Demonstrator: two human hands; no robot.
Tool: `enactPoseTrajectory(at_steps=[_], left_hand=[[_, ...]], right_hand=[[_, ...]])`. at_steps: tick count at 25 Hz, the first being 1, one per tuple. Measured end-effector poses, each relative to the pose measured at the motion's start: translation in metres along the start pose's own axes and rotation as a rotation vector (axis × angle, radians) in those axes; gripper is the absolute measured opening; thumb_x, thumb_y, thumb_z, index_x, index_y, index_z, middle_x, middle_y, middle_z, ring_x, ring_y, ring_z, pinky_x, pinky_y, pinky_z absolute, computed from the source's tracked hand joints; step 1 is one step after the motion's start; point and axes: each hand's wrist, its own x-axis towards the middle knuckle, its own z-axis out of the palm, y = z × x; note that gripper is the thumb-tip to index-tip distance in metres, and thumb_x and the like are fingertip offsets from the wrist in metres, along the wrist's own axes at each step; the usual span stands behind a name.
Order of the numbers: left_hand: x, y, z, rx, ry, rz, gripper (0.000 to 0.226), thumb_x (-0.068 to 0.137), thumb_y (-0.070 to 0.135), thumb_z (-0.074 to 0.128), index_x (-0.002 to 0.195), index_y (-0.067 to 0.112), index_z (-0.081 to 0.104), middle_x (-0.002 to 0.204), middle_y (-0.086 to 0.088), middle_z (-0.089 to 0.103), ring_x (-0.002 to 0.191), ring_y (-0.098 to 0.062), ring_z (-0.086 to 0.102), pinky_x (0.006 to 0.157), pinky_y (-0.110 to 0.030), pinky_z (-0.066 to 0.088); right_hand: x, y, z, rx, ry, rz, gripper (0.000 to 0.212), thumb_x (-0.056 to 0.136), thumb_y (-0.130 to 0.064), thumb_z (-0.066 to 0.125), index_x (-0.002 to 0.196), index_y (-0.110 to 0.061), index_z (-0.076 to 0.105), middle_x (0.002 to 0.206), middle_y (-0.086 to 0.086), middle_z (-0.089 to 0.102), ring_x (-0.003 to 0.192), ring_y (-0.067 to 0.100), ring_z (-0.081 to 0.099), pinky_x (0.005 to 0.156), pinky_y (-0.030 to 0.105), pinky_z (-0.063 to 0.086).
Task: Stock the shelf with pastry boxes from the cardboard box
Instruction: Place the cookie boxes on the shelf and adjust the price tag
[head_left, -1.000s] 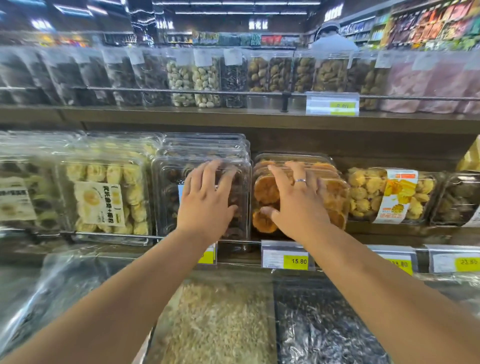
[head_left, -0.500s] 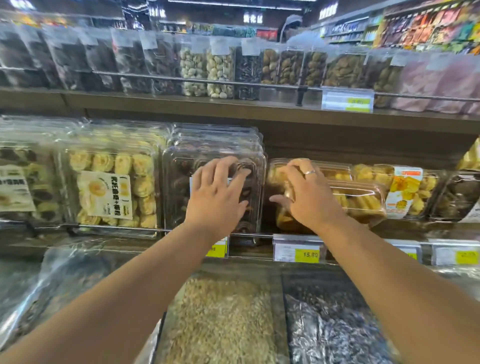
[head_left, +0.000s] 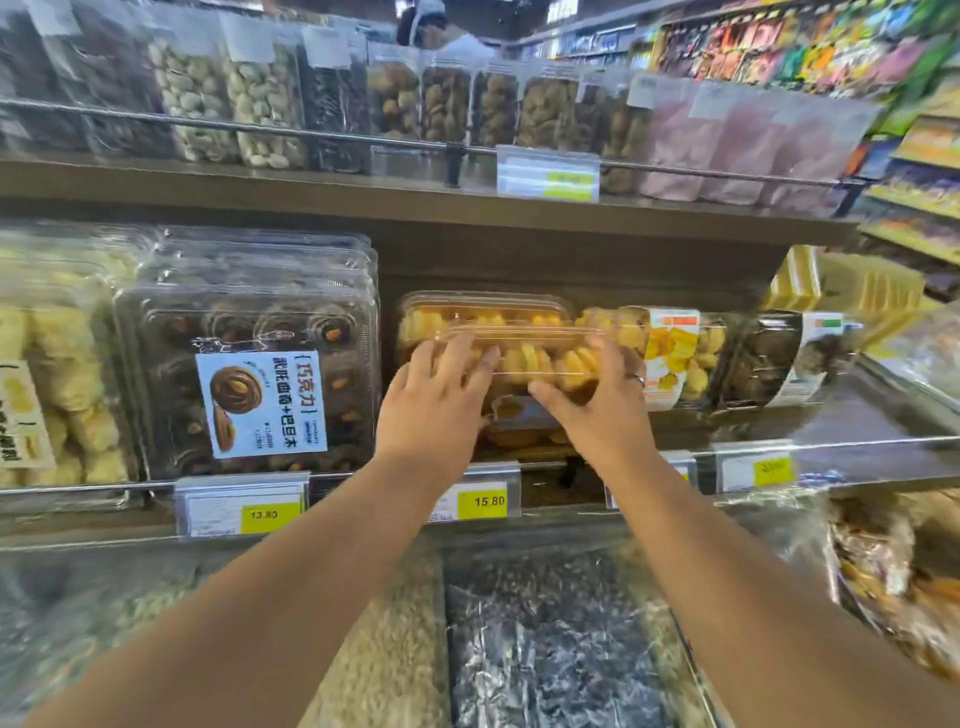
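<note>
A clear plastic pastry box (head_left: 524, 345) of golden pastries lies tipped on the middle shelf (head_left: 841, 421), above another box of the same kind. My left hand (head_left: 434, 410) presses on its left end and my right hand (head_left: 592, 405), a ring on one finger, grips its right end. To the left stands a stack of chocolate pastry boxes (head_left: 249, 364) with a blue and white label. The cardboard box is out of view.
Yellow pastry boxes (head_left: 57, 389) stand at far left, labelled boxes (head_left: 680, 358) and dark ones (head_left: 774, 358) to the right. Price tags (head_left: 480, 501) line the shelf rail. Bagged nuts and snacks (head_left: 260, 104) fill the upper shelf. Bulk bins (head_left: 550, 639) lie below my arms.
My left hand left the chocolate box and moved right onto the golden pastry box. Both hands now hold that box, tipped flatter. The camera has turned to the right.
</note>
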Motion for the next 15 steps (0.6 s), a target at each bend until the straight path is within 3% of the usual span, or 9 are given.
enactPoseTrajectory(at_steps=[2,4,8,10,12,15], left_hand=[[0.004,-0.002,0.003,-0.059,-0.056,-0.084,0.074,0.094,0.041,0.054,0.15,0.031,0.007,0.157,0.001,-0.001,0.144,-0.035,0.012,0.099,-0.046,0.046],[0.008,-0.002,0.003,-0.111,-0.094,-0.164,0.078,0.093,0.038,0.057,0.15,0.031,0.004,0.157,0.002,-0.006,0.145,-0.038,0.01,0.093,-0.048,0.05],[0.016,0.002,0.002,-0.352,-0.141,-0.418,0.08,0.089,0.038,0.064,0.145,0.043,0.006,0.157,-0.006,-0.004,0.13,-0.042,0.04,0.093,-0.051,0.048],[0.02,0.004,0.008,-0.638,-0.128,-0.632,0.087,0.087,0.039,0.066,0.145,0.044,0.002,0.155,-0.015,0.014,0.125,-0.042,0.047,0.096,-0.053,0.045],[0.021,0.009,0.013,-0.817,-0.028,-0.778,0.092,0.085,0.041,0.068,0.147,0.041,0.001,0.147,-0.018,0.03,0.125,-0.042,0.046,0.101,-0.053,0.042],[0.022,0.023,0.012,-0.765,0.106,-0.87,0.089,0.087,0.047,0.062,0.151,0.03,0.001,0.146,-0.019,0.03,0.129,-0.043,0.036,0.106,-0.051,0.032]], right_hand=[[0.002,0.007,-0.001,-0.04,-0.136,-0.043,0.095,0.074,-0.056,0.074,0.147,-0.044,0.015,0.153,0.01,0.03,0.134,0.032,0.039,0.104,0.04,0.039],[0.006,0.004,0.005,-0.05,-0.157,-0.078,0.095,0.077,-0.049,0.076,0.148,-0.047,0.012,0.15,0.014,0.035,0.131,0.032,0.044,0.102,0.038,0.041],[0.019,0.001,0.016,0.166,-0.126,0.023,0.106,0.078,-0.036,0.078,0.152,-0.04,0.002,0.15,0.01,0.037,0.133,0.029,0.043,0.106,0.041,0.039],[0.024,0.005,0.021,0.315,-0.118,0.124,0.105,0.076,-0.041,0.079,0.152,-0.033,0.006,0.153,0.005,0.035,0.136,0.028,0.04,0.106,0.04,0.038],[0.024,0.006,0.024,0.317,-0.101,0.124,0.098,0.078,-0.049,0.074,0.151,-0.031,0.012,0.151,0.004,0.037,0.135,0.027,0.041,0.102,0.038,0.04],[0.024,0.004,0.02,0.265,0.013,0.096,0.082,0.083,-0.064,0.058,0.149,-0.029,0.024,0.141,0.001,0.049,0.127,0.026,0.049,0.095,0.036,0.043]])
